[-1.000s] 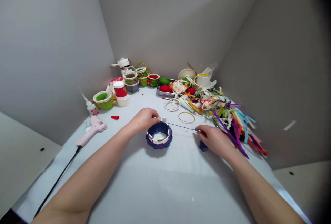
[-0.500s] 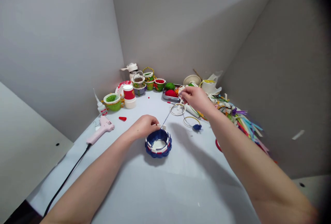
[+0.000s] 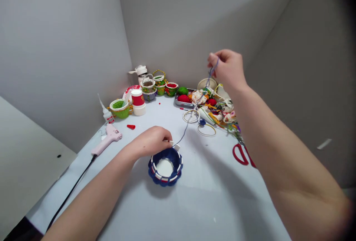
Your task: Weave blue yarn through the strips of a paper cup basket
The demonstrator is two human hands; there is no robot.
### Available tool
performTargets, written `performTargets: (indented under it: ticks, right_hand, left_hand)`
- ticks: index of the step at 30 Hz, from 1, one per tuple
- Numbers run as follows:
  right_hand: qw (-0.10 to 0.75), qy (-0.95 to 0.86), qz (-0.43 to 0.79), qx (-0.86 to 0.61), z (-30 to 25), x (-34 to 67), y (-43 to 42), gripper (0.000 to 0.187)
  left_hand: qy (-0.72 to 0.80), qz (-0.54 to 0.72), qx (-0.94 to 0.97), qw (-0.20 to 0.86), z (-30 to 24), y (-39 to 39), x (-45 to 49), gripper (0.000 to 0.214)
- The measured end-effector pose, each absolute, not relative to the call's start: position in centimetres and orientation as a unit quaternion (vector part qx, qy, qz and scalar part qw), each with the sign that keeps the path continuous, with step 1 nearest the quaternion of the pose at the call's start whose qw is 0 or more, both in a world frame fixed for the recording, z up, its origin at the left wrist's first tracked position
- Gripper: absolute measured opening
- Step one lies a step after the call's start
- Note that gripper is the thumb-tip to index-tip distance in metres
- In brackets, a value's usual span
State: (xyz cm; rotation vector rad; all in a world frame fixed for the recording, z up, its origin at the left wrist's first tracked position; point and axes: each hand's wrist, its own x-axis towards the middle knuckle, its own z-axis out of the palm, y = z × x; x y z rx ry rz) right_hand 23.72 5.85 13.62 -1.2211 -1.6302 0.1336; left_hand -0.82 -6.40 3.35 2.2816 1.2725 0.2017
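The person's left hand [image 3: 151, 142] is low, a little left of the middle of the frame. Its fingers are curved over a white strip end [image 3: 174, 145] that stands up at the rim of a small round basket [image 3: 155, 161], and they touch it. I cannot tell if this grip truly has hold of the strip. The basket is dark blue, woven with white and red strips, and it sits on the desk [image 3: 211, 200] just below the hand, near the middle of the frame.

The right hand [image 3: 228, 71] is raised high, in the upper right of the frame, well above the desk. Its grip is closed in a pinch, and a thin blue thread [image 3: 213, 68] is held between the thumb and the fingers. A blue thread also goes from the basket rim up toward the back, and a small blue tuft [image 3: 202, 122] lies near two pale rings [image 3: 191, 116] on the desk.

Behind these, at the top centre, is a metal tray [image 3: 183, 101] with red and green balls, and beside it a heap of colored ribbon strips [image 3: 222, 111]. Red scissors [image 3: 241, 155] lie at the right, under the forearm. On the left side are a pink glue gun [image 3: 107, 140] with a black cord, a glue bottle [image 3: 106, 115], and a row of small decorated baskets [image 3: 148, 85].
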Motion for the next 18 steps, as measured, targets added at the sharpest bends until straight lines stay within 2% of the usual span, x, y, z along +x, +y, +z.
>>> performTargets:
  ticks: [3,5,6,7,9,11,13,18]
  right_hand:
    - [0.360,-0.742,0.182,-0.536,10.6,25.8,3.6,0.021]
    - [0.078,-0.803,0.354,-0.473,8.3,27.5,1.9,0.019]
    - [-0.016,-0.796,0.407,-0.447,7.2,28.4,1.3,0.028]
    - [-0.054,-0.784,0.432,-0.442,6.2,29.3,0.9,0.038]
    - [-0.036,-0.777,0.391,-0.492,4.4,31.0,0.9,0.046]
    - [0.034,-0.754,0.245,-0.608,2.8,32.1,1.7,0.038]
    - [0.069,-0.725,0.166,-0.664,1.1,32.4,2.8,0.030]
    - [0.094,-0.711,0.130,-0.685,-3.0,30.5,3.8,0.032]
  left_hand:
    - [0.475,0.063,0.842,0.246,3.1,-6.2,-0.8,0.022]
    - [0.478,0.056,0.842,0.244,3.0,-6.1,-0.8,0.022]
    - [0.480,0.053,0.841,0.244,3.0,-6.0,-0.8,0.022]
    - [0.480,0.050,0.841,0.244,3.0,-6.0,-0.8,0.021]
    - [0.480,0.044,0.842,0.244,2.9,-5.9,-0.7,0.021]
    - [0.477,0.039,0.844,0.244,2.7,-5.9,-0.6,0.020]
    - [0.473,0.035,0.845,0.245,2.4,-5.8,-0.5,0.020]
    - [0.470,0.032,0.847,0.247,1.9,-5.7,-0.6,0.020]
